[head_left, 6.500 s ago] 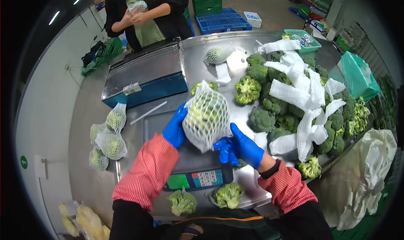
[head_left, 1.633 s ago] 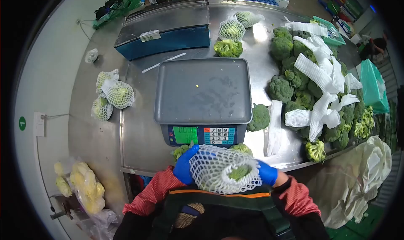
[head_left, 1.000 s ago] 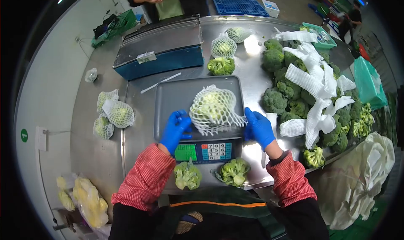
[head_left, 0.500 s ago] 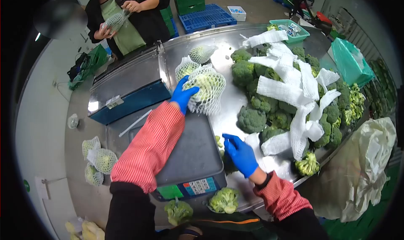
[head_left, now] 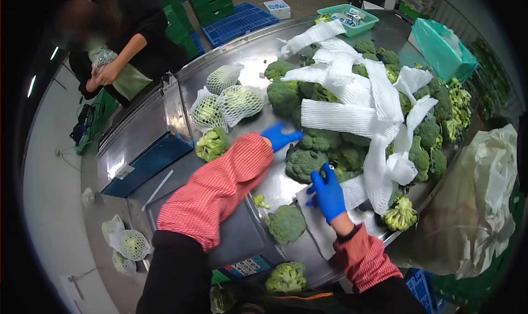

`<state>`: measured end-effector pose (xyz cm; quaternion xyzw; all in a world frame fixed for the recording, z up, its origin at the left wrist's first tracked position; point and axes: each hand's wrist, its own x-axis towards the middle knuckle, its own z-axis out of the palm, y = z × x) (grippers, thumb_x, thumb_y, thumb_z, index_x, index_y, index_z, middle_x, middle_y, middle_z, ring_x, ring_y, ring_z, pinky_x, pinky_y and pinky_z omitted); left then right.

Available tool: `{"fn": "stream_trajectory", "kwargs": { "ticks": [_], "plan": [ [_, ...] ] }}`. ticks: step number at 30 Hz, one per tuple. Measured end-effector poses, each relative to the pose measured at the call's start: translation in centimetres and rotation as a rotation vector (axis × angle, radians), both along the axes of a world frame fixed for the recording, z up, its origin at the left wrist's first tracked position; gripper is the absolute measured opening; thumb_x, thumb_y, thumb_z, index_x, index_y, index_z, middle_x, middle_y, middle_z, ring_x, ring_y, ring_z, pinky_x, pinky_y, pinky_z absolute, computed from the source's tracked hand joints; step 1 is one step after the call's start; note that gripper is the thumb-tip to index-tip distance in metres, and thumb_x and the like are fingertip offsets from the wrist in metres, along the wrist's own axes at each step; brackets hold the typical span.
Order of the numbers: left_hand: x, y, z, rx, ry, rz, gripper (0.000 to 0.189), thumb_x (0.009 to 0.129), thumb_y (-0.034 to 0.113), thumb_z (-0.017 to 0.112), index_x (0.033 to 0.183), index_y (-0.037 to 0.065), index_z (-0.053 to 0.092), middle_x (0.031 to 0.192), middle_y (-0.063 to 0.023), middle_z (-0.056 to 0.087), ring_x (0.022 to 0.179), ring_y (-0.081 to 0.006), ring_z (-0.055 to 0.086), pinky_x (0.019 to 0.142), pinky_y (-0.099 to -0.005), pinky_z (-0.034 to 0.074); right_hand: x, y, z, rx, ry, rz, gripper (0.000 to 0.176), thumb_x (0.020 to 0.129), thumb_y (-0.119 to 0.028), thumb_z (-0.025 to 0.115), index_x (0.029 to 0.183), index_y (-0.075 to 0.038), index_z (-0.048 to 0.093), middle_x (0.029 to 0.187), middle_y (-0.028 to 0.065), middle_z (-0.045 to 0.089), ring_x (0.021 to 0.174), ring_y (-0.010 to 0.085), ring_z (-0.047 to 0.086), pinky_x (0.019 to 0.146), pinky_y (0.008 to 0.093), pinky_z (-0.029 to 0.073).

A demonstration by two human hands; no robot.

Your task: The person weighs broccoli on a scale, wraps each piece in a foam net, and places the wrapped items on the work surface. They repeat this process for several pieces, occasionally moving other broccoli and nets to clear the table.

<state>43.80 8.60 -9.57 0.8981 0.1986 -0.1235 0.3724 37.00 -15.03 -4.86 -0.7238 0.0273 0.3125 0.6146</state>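
My left hand (head_left: pixel 281 137), in a blue glove, is over the metal table beside the broccoli pile, its fingers apart and slightly blurred. Nothing shows in it. Nearest to it is a broccoli head (head_left: pixel 306 165) at the pile's edge. My right hand (head_left: pixel 329 197), also gloved in blue, is open above a white foam net sleeve (head_left: pixel 317 221). Several more white foam net sleeves (head_left: pixel 344 116) lie across the pile. Left of my hands are netted broccoli heads (head_left: pixel 241 103) and a bare one (head_left: pixel 212 144). Another bare broccoli head (head_left: pixel 286 224) sits beside the scale (head_left: pixel 242 234).
A metal box with a blue side (head_left: pixel 144 163) stands at the left, and a co-worker (head_left: pixel 118 66) holds a netted item behind it. A green basket (head_left: pixel 347 20) and a green bag (head_left: pixel 445 50) stand at the back. A whitish sack (head_left: pixel 467 209) is at the right.
My left hand has let go of the netted broccoli, which rests by the other netted ones, and has moved right to the pile. My right hand has risen slightly. The view has shifted.
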Motion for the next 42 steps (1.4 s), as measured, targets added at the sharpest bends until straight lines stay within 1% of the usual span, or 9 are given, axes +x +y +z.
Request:
{"fn": "stream_trajectory", "kwargs": {
  "ticks": [5, 9, 17, 20, 22, 25, 35, 39, 42],
  "plan": [
    [-4.4, -5.6, 7.3, -1.056, 0.242, 0.273, 0.078, 0.071, 0.065, 0.061, 0.122, 0.007, 0.051, 0.119, -0.0126, 0.053, 0.105, -0.02, 0.054, 0.085, -0.0338, 0.047, 3.2, 1.7, -6.2, -0.11, -0.104, 0.016, 0.079, 0.083, -0.04, 0.059, 0.138, 0.002, 0.02, 0.083, 0.0211, 0.061, 0.065, 0.0233, 0.064, 0.05, 0.0318, 0.049],
    [-2.3, -1.3, -6.5, -0.914, -0.03, 0.26, 0.064, 0.068, 0.041, 0.078, 0.116, 0.007, 0.052, 0.115, -0.0095, 0.052, 0.098, -0.0197, 0.054, 0.079, -0.0305, 0.048, 2.1, 1.1, -2.7, 0.044, 0.049, 0.051, 0.068, 0.083, -0.046, 0.058, 0.127, -0.001, 0.034, 0.079, 0.0185, 0.059, 0.054, 0.0234, 0.062, 0.043, 0.0319, 0.049],
    [-19.4, -5.3, 14.3, -0.029, -0.627, 0.167, 0.062, 0.064, 0.013, 0.078, 0.117, 0.006, 0.048, 0.105, -0.0064, 0.047, 0.098, -0.0169, 0.046, 0.085, -0.0294, 0.042, -6.7, 0.9, 3.6, 0.405, 0.108, 0.372, 0.073, 0.086, -0.039, 0.059, 0.14, -0.008, 0.022, 0.087, 0.0095, 0.055, 0.069, 0.0149, 0.058, 0.054, 0.0274, 0.052],
    [-25.6, -6.2, 16.4, 0.16, -0.745, 0.15, 0.055, 0.063, 0.009, 0.076, 0.112, 0.006, 0.052, 0.102, -0.0105, 0.046, 0.093, -0.0237, 0.048, 0.084, -0.0343, 0.041, -9.1, 0.1, 4.8, 0.275, -0.048, 0.504, 0.063, 0.086, -0.043, 0.056, 0.133, -0.005, 0.037, 0.084, 0.0129, 0.058, 0.07, 0.0194, 0.061, 0.06, 0.0317, 0.051],
    [-28.9, -6.9, 16.9, 0.464, -0.716, 0.066, 0.049, 0.063, 0.01, 0.075, 0.108, 0.008, 0.056, 0.098, -0.0122, 0.047, 0.09, -0.0284, 0.049, 0.083, -0.0372, 0.04, -8.4, -1.4, 3.4, -0.262, -0.692, 0.454, 0.039, 0.087, -0.036, 0.056, 0.109, -0.004, 0.057, 0.074, 0.0122, 0.06, 0.069, 0.0261, 0.062, 0.062, 0.0339, 0.05],
    [-32.3, -7.4, 14.0, 0.698, -0.571, 0.021, 0.044, 0.064, 0.01, 0.073, 0.105, 0.008, 0.059, 0.092, -0.0125, 0.048, 0.087, -0.0306, 0.048, 0.079, -0.0397, 0.039, -8.4, -4.6, 0.2, -0.77, -0.874, 0.559, 0.044, 0.084, -0.049, 0.053, 0.08, -0.005, 0.057, 0.077, 0.0164, 0.061, 0.07, 0.0342, 0.061, 0.062, 0.042, 0.047],
    [-35.3, -11.0, 14.5, 0.805, -0.686, 0.238, 0.051, 0.067, 0.019, 0.074, 0.113, 0.006, 0.056, 0.114, -0.016, 0.051, 0.108, -0.0363, 0.047, 0.092, -0.0443, 0.038, -6.8, -9.9, -7.7, -0.85, -1.023, 0.706, 0.044, 0.073, -0.039, 0.068, 0.096, -0.004, 0.055, 0.086, 0.0175, 0.061, 0.079, 0.0341, 0.062, 0.071, 0.0435, 0.049],
    [-36.5, -13.5, 14.0, 0.395, -0.775, 0.301, 0.04, 0.073, 0.015, 0.07, 0.109, 0.005, 0.058, 0.114, -0.0169, 0.051, 0.104, -0.0318, 0.051, 0.087, -0.0373, 0.042, -6.5, -10.8, -7.1, -0.724, -0.792, 0.595, 0.03, 0.08, -0.022, 0.063, 0.1, -0.002, 0.055, 0.079, 0.0142, 0.064, 0.071, 0.0282, 0.063, 0.066, 0.0377, 0.05],
    [-35.3, -16.7, 12.8, -0.298, -0.626, 0.466, 0.03, 0.078, 0.013, 0.066, 0.105, 0.002, 0.059, 0.108, -0.0137, 0.056, 0.097, -0.0239, 0.056, 0.081, -0.0314, 0.046, -10.4, -9.4, 2.9, -0.049, -0.326, 0.527, 0.027, 0.083, -0.011, 0.059, 0.107, 0.0, 0.054, 0.087, 0.009, 0.064, 0.076, 0.0171, 0.062, 0.068, 0.0305, 0.049]
  ]
}}
